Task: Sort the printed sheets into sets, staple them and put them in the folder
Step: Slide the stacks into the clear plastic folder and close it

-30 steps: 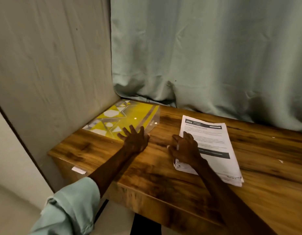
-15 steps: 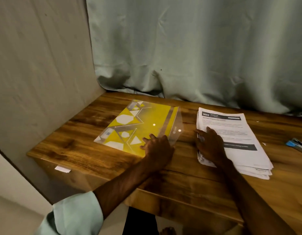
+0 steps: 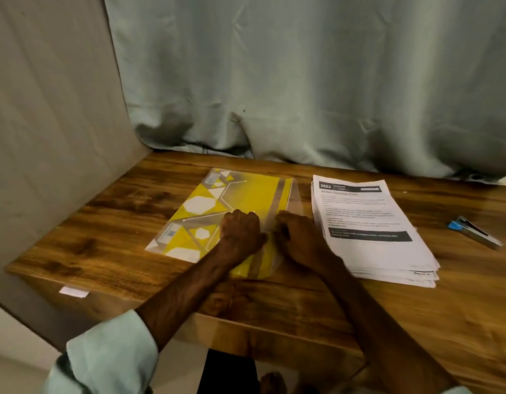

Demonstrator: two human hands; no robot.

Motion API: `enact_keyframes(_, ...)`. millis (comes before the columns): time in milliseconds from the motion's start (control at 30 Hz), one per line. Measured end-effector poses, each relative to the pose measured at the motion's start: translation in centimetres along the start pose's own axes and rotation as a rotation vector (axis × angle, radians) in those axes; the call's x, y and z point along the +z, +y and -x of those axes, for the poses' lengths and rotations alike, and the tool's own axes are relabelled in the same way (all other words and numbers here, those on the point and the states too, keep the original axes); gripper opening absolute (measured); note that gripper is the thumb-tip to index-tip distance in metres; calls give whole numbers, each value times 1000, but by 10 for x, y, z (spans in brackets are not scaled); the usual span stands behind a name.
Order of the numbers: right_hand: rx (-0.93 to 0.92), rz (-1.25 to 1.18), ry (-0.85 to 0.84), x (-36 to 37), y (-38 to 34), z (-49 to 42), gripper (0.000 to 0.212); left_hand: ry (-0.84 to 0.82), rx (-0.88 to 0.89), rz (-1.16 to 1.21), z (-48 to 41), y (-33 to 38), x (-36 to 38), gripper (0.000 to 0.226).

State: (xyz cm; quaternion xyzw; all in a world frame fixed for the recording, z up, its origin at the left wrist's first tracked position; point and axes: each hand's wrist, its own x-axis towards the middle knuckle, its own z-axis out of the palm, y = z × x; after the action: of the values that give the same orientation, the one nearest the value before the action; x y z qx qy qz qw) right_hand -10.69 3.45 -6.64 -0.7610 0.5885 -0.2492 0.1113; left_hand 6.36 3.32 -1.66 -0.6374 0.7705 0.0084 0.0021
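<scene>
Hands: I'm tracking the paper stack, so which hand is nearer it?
The right hand, beside the printed sheets; the left hand rests farther left.

1. One yellow folder (image 3: 240,194) is lying under the fingers.
2. One stack of printed sheets (image 3: 368,223) is sitting just beside the right fingers.
3. One stapler (image 3: 475,231) is lying well beyond them.

- The folder (image 3: 240,194) was yellow with white hexagons and grey bands.
- The sheets (image 3: 368,223) were white with black bars.
- The surface (image 3: 104,231) was brown woodgrain.
- The curtain (image 3: 303,81) was pale green.
</scene>
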Motion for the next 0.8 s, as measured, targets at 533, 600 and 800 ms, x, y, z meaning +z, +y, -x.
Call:
enact_keyframes(533,145,280,-60,39,-14,14,82,47,-55,197,-31,-6,21,59)
enact_keyframes(600,142,274,-57,40,-14,13,79,55,-74,143,-40,0,20,56)
enact_keyframes(800,155,278,-56,40,-14,14,81,56,-126,72,-56,5,19,40)
